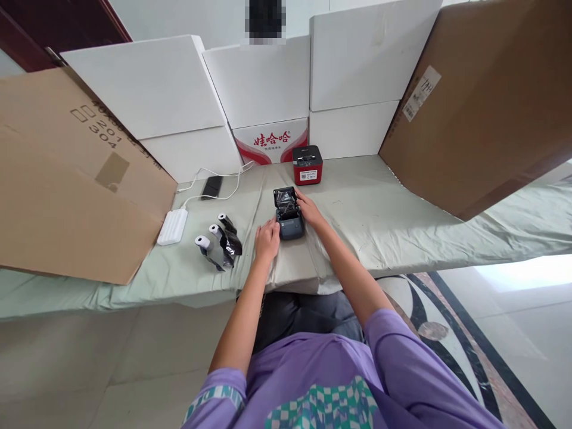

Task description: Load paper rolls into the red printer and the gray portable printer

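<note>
A small black portable receipt printer [291, 229] lies on the cloth in front of me with its lid [285, 197] raised. Its paper compartment faces up. My left hand [267, 239] holds the printer's left side, fingers close together along the edge. On the other side, my right hand [308, 210] grips the printer near the lid's hinge, its fingertips partly hidden. To the left lie several paper rolls, among them one white-ended roll [203, 242] in dark wrapping [230, 243]. Behind the printer stands a red and black box-shaped device [308, 173] with a label on its front.
A white power bank [173, 226] with a white cable [232, 193] and a dark phone [211, 187] are at the left. White boxes [259, 83] line the back. Large cardboard panels stand at the left [67, 196] and right [473, 119]. Pale green cloth [357, 208] covers the surface.
</note>
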`<act>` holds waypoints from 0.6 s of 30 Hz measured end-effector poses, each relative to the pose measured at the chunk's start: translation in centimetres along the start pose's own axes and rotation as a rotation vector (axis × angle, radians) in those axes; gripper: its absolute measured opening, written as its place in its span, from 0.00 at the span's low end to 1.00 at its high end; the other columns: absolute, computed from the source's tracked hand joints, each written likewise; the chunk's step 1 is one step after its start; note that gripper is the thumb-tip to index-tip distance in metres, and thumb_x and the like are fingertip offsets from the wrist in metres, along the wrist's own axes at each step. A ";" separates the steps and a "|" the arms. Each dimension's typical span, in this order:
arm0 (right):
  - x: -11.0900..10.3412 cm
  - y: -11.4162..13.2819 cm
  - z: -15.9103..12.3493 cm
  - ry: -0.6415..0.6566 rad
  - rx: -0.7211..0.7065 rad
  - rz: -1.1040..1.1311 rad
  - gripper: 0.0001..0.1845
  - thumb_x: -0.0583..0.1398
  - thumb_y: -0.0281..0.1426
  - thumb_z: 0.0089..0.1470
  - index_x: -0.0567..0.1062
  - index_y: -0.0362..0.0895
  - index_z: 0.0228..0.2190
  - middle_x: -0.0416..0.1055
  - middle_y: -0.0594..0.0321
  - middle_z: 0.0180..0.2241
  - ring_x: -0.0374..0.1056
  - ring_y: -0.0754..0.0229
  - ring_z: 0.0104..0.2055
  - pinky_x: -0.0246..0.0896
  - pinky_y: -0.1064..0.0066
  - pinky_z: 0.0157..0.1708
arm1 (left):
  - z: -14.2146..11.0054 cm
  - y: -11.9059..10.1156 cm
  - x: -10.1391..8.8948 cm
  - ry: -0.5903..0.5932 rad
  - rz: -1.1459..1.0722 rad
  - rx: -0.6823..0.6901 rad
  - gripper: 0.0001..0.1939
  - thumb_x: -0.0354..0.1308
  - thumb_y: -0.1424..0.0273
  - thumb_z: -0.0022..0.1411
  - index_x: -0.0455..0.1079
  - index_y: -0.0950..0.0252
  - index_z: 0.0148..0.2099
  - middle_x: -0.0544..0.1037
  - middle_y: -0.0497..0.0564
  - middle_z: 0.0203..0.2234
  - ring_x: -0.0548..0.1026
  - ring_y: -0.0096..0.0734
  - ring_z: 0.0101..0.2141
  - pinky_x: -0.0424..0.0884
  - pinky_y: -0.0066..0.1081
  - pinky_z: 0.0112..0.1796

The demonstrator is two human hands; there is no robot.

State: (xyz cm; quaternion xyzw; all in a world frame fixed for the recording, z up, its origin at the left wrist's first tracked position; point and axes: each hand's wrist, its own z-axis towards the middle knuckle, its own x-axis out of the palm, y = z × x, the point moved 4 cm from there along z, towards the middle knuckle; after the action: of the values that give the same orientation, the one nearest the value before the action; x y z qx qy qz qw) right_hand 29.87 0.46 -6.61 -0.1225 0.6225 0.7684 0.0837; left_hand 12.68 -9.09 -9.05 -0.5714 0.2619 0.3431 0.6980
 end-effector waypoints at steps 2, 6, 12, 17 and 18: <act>-0.3 -0.1 0.0 -0.027 -0.008 -0.011 0.30 0.53 0.29 0.62 0.69 0.39 0.63 0.69 0.53 0.64 0.71 0.58 0.58 0.62 0.65 0.63 | 0.0 0.0 0.0 0.003 0.000 0.004 0.28 0.35 0.61 0.78 0.68 0.61 0.68 0.71 0.56 0.66 0.65 0.43 0.68 0.51 0.51 0.70; -0.7 0.0 -0.1 -0.041 -0.041 -0.134 0.24 0.58 0.26 0.56 0.77 0.40 0.54 0.73 0.52 0.58 0.74 0.59 0.47 0.68 0.68 0.54 | 0.1 0.1 0.1 0.004 0.001 0.000 0.28 0.35 0.62 0.78 0.68 0.63 0.68 0.71 0.57 0.66 0.65 0.43 0.68 0.52 0.51 0.69; -0.6 0.4 0.1 0.106 0.016 -0.337 0.11 0.61 0.26 0.53 0.83 0.42 0.37 0.77 0.57 0.45 0.73 0.58 0.44 0.68 0.66 0.52 | 0.2 0.3 0.3 0.011 0.010 -0.010 0.29 0.35 0.62 0.78 0.68 0.64 0.68 0.71 0.58 0.65 0.65 0.43 0.68 0.51 0.50 0.69; -0.8 1.6 -1.0 0.338 -0.073 -0.329 0.17 0.69 0.27 0.48 0.84 0.44 0.43 0.76 0.56 0.50 0.72 0.52 0.55 0.65 0.64 0.58 | 0.3 0.5 0.4 0.013 0.010 -0.010 0.29 0.35 0.62 0.77 0.68 0.64 0.68 0.72 0.58 0.65 0.65 0.43 0.68 0.52 0.51 0.69; -0.9 1.7 -1.2 0.366 -0.064 -0.330 0.21 0.71 0.30 0.47 0.84 0.46 0.46 0.75 0.55 0.53 0.71 0.51 0.56 0.65 0.63 0.59 | 0.3 0.6 0.4 0.013 0.009 -0.010 0.29 0.35 0.61 0.77 0.68 0.63 0.68 0.72 0.58 0.65 0.65 0.43 0.68 0.52 0.51 0.69</act>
State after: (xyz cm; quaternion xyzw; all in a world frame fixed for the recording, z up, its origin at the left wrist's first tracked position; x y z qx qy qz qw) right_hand 30.39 -1.07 -5.01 -0.3622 0.5743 0.7287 0.0900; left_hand 12.50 -8.67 -9.63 -0.5760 0.2671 0.3437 0.6918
